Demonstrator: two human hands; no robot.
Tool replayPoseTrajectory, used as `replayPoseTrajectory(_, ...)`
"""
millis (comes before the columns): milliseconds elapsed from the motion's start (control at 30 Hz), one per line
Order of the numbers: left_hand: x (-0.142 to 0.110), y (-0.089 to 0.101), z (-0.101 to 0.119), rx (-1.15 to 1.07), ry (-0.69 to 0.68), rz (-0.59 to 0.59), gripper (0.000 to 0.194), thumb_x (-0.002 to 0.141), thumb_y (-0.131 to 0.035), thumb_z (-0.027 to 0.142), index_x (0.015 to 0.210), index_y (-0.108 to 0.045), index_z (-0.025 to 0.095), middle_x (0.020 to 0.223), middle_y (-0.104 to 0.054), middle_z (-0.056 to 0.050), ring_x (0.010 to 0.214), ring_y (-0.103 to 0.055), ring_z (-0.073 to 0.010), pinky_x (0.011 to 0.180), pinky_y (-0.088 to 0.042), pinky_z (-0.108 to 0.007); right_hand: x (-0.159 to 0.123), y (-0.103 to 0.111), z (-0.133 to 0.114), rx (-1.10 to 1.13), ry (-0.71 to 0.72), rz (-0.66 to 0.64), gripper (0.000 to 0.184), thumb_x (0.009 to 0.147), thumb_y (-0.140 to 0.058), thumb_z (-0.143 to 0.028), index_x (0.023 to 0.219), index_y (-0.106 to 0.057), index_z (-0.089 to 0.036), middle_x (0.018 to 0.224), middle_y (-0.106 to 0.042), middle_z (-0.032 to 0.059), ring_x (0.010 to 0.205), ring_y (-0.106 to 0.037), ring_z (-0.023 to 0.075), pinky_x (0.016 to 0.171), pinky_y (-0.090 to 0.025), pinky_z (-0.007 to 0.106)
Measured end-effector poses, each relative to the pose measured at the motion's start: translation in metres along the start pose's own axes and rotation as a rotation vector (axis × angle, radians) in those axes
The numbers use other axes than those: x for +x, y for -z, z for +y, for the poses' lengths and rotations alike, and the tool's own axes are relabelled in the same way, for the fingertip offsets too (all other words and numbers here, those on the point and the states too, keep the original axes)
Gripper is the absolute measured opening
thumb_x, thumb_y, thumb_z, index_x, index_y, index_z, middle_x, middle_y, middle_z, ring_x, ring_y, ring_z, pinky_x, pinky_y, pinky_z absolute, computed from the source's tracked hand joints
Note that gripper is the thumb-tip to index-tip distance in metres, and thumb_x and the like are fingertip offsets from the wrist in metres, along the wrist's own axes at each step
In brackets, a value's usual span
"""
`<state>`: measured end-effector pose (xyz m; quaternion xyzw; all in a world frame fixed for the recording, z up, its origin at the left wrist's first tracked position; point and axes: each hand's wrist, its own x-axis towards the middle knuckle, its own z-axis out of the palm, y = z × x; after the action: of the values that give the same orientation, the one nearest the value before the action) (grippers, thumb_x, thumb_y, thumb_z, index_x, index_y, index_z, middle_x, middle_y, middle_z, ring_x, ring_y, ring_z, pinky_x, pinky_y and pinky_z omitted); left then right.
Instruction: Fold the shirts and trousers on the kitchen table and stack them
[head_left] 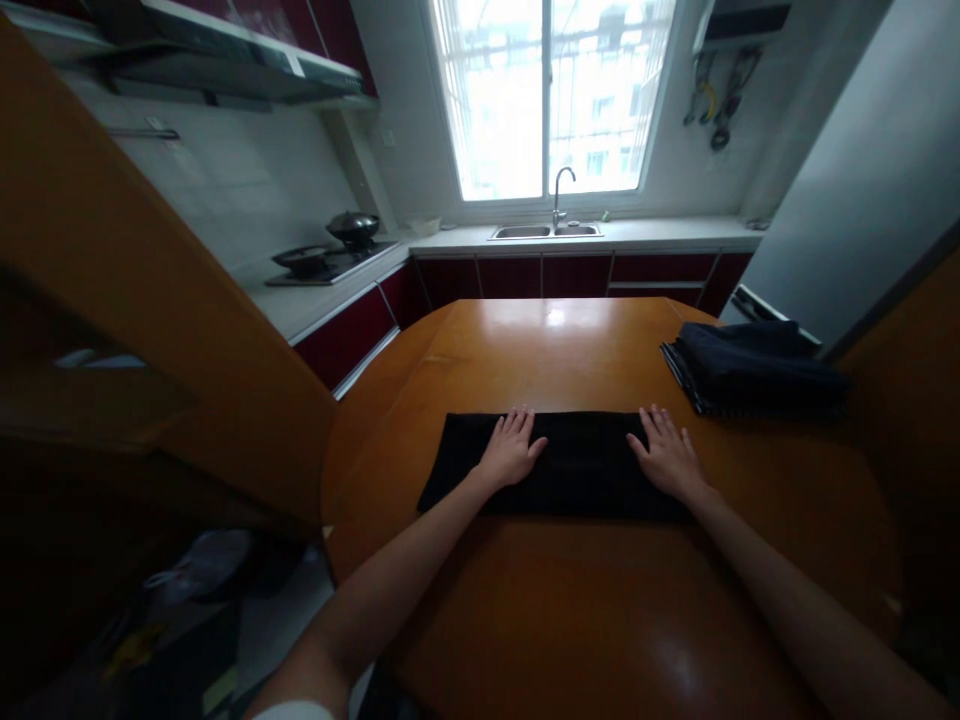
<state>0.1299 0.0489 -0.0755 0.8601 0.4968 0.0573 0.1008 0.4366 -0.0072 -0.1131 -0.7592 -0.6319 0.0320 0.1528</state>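
A black cloth (pixel 577 465), folded into a long flat strip, lies across the middle of a round wooden table (pixel 585 600). My left hand (pixel 511 450) rests flat on the cloth's left half with fingers stretched out. On the cloth's right half my right hand (pixel 666 455) lies flat too, fingers spread. Neither hand grips anything.
A stack of folded dark garments (pixel 754 368) sits at the table's far right. Behind are a counter with a sink (pixel 545 231) and tap under a bright window, and a stove with pans (pixel 330 255) at left. An orange wooden panel (pixel 150 330) stands close on the left.
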Motion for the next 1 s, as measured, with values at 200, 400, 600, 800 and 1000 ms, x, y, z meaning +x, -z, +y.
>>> replayPoseTrajectory(200, -0.043, 0.010, -0.074, 0.098, 0.153, 0.127, 0.066, 0.105, -0.028, 0.052, 0.160, -0.022, 0.017, 0.167, -0.018, -0.013, 0.155, -0.013, -0.0279, 0.123, -0.013, -0.054, 0.002, -0.005, 0.003, 0.000, 0.022, 0.021, 0.070, 0.100, -0.029, -0.052, 0.156, -0.034, -0.011, 0.165, -0.025, 0.0170, 0.154, -0.017, 0.0317, 0.120, -0.017, 0.060)
replayPoseTrajectory(400, -0.049, 0.017, -0.088, 0.082, 0.291, 0.099, 0.070, 0.104, -0.028, 0.054, 0.161, -0.019, 0.014, 0.167, -0.015, -0.019, 0.154, -0.013, -0.0343, 0.120, -0.014, -0.062, 0.002, -0.004, 0.001, 0.043, 0.008, 0.033, 0.067, 0.099, -0.033, -0.049, 0.155, -0.037, -0.013, 0.165, -0.027, 0.0169, 0.153, -0.019, 0.0314, 0.121, -0.018, 0.058)
replayPoseTrajectory(600, -0.012, 0.028, 0.000, 0.143, 0.115, 0.179, 0.071, 0.104, -0.029, 0.054, 0.157, -0.029, 0.007, 0.165, -0.018, -0.022, 0.155, -0.012, -0.0343, 0.123, -0.011, -0.057, 0.007, 0.004, 0.010, 0.202, -0.028, 0.185, 0.064, 0.096, -0.041, -0.042, 0.147, -0.046, -0.004, 0.150, -0.048, 0.0250, 0.142, -0.043, 0.0329, 0.115, -0.036, 0.049)
replayPoseTrajectory(800, 0.012, -0.006, 0.080, -0.019, -0.121, 0.000, 0.067, 0.104, -0.030, 0.053, 0.158, -0.031, 0.013, 0.165, -0.023, -0.017, 0.155, -0.016, -0.0311, 0.122, -0.018, -0.054, 0.007, 0.015, 0.039, 0.238, -0.153, 0.257, 0.047, 0.088, -0.054, -0.040, 0.123, -0.069, -0.014, 0.096, -0.076, 0.0165, 0.086, -0.074, 0.0288, 0.079, -0.058, 0.041)
replayPoseTrajectory(1000, 0.010, -0.025, 0.078, 0.033, -0.136, 0.037, 0.065, 0.105, -0.029, 0.051, 0.157, -0.033, 0.012, 0.166, -0.020, -0.016, 0.155, -0.012, -0.0289, 0.124, -0.014, -0.054, 0.003, 0.024, 0.045, 0.290, -0.227, 0.111, 0.029, 0.082, -0.062, -0.035, 0.097, -0.077, -0.016, 0.086, -0.078, 0.0149, 0.077, -0.075, 0.0273, 0.066, -0.057, 0.035)
